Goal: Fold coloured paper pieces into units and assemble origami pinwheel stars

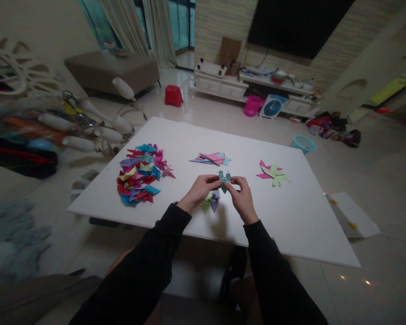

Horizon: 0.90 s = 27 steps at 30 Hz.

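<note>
Between both hands, above the white table, is a small teal folded-paper piece, its points sticking upward. My left hand pinches it from the left, and my right hand grips its right side with thumb and fingers. Just below lie a light green folded paper and a purple one, partly behind the hands. Farther back rests a small stack of pink, purple and blue folded papers. Off to the right sit green and pink pinwheel-like pieces.
A heap of many-coloured origami pieces covers the left part of the white table. Beyond its edges stand a red stool, a pink bin, a blue basket and a lamp with white shades on the left.
</note>
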Each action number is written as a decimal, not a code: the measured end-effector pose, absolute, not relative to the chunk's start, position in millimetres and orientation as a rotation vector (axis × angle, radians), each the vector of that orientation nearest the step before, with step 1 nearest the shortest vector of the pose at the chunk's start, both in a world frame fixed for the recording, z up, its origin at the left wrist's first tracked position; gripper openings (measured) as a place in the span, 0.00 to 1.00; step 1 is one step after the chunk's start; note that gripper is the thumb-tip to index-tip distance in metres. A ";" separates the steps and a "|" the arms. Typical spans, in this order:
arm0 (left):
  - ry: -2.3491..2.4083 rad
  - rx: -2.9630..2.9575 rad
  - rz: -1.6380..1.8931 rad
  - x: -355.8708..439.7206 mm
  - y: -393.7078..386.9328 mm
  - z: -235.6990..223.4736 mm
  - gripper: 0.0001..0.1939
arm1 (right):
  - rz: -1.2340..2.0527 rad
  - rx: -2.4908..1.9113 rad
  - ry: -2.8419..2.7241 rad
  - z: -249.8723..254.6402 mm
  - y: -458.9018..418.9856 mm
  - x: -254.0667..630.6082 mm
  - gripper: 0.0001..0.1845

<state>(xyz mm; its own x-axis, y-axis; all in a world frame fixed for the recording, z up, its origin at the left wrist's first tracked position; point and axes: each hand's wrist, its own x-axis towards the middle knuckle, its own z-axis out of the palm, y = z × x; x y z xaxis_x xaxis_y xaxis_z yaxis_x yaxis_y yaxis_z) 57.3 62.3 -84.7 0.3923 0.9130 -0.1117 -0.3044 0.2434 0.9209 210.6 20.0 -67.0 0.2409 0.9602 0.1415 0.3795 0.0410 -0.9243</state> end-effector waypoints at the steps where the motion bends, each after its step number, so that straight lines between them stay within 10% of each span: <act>1: 0.774 0.984 0.954 57.2 61.8 -84.4 0.20 | 0.755 -1.517 -1.302 -66.8 19.7 210.3 0.17; 27: 0.850 0.956 0.965 57.2 61.5 -81.0 0.14 | 0.850 -1.426 -1.239 -72.8 25.9 212.1 0.14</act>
<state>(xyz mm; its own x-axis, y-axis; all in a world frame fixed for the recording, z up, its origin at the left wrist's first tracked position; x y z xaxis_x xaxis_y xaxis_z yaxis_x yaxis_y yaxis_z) 57.2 61.5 -81.0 0.3355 0.9284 -0.1597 -0.2751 0.2587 0.9260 212.1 25.9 -72.8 0.2216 0.9693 0.1068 0.2492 0.0496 -0.9672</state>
